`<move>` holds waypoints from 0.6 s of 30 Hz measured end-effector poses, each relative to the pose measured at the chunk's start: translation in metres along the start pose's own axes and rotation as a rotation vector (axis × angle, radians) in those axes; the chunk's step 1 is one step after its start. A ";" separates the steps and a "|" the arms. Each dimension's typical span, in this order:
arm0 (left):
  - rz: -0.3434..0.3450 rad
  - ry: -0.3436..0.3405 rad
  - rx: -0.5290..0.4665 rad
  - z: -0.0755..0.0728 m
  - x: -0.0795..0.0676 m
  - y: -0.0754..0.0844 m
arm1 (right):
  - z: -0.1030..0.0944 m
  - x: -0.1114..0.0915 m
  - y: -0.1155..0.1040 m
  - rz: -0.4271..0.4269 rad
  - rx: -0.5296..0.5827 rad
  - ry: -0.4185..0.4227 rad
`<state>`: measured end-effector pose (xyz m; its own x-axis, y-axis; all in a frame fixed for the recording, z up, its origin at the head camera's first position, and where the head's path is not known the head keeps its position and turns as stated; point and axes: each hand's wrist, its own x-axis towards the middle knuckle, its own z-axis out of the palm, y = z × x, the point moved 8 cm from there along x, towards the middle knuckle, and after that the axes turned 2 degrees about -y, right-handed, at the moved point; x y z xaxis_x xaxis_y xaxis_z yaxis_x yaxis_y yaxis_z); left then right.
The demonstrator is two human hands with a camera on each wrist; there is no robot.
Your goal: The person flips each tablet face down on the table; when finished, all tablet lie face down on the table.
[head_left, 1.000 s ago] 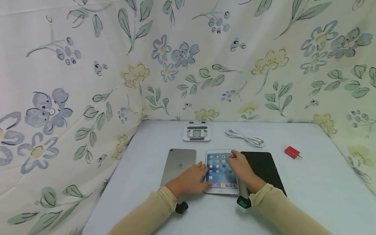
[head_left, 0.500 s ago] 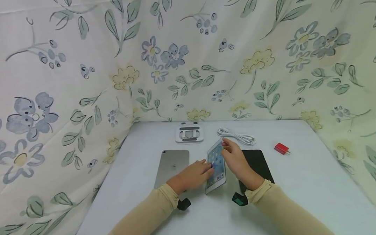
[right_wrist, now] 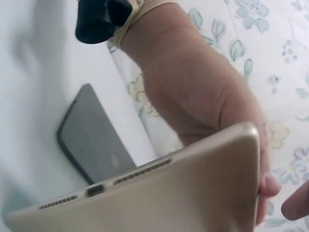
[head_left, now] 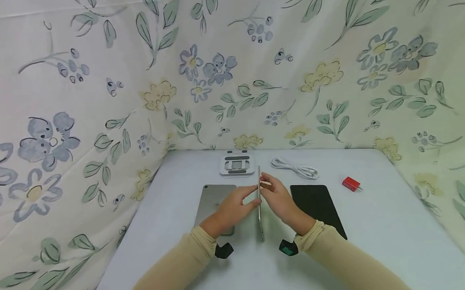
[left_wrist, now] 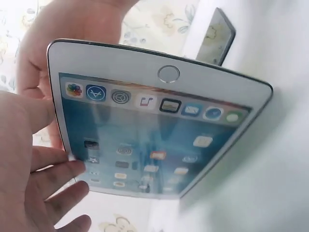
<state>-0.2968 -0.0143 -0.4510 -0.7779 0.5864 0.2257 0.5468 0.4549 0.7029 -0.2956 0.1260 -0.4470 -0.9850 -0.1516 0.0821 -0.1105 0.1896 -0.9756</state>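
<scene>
A white-fronted tablet (head_left: 260, 213) stands upright on its long side, edge-on in the head view. Its lit screen (left_wrist: 154, 135) faces left, with app icons and a round home button, and its gold back (right_wrist: 193, 193) faces right. My left hand (head_left: 235, 205) pinches the upper edge, fingers on the screen side and the thumb tip curled over to the back. On the back side, my right hand (head_left: 281, 200) holds the same edge farther along with bent fingers. Part of that grip is hidden behind the tablet.
A grey tablet (head_left: 209, 202) lies back-up at left, a black flat tablet-like slab (head_left: 317, 206) at right. Farther back are a white folding stand (head_left: 237, 172), a coiled white cable (head_left: 305, 173) and a red charger plug (head_left: 351, 183). Floral cloth hangs behind.
The white tablet has swung up from lying flat, screen up, to standing on its long side. My right hand has raised its right edge leftward; my left hand now grips that edge too.
</scene>
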 end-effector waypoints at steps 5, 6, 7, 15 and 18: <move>-0.003 0.037 -0.038 -0.014 -0.014 -0.007 | 0.013 -0.001 0.028 0.118 -0.074 -0.077; 0.000 0.041 -0.038 -0.016 -0.016 -0.009 | 0.014 -0.003 0.036 0.154 -0.098 -0.091; 0.001 0.043 -0.033 -0.018 -0.018 -0.011 | 0.015 -0.004 0.043 0.187 -0.120 -0.106; 0.022 0.086 0.060 -0.027 -0.031 -0.026 | 0.017 -0.012 0.073 0.280 -0.224 -0.152; 0.024 0.072 0.118 -0.022 -0.034 -0.032 | 0.017 -0.013 0.075 0.256 -0.259 -0.159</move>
<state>-0.2947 -0.0640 -0.4664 -0.7821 0.5505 0.2922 0.5949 0.5197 0.6132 -0.2883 0.1254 -0.5243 -0.9544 -0.2126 -0.2094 0.0859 0.4763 -0.8751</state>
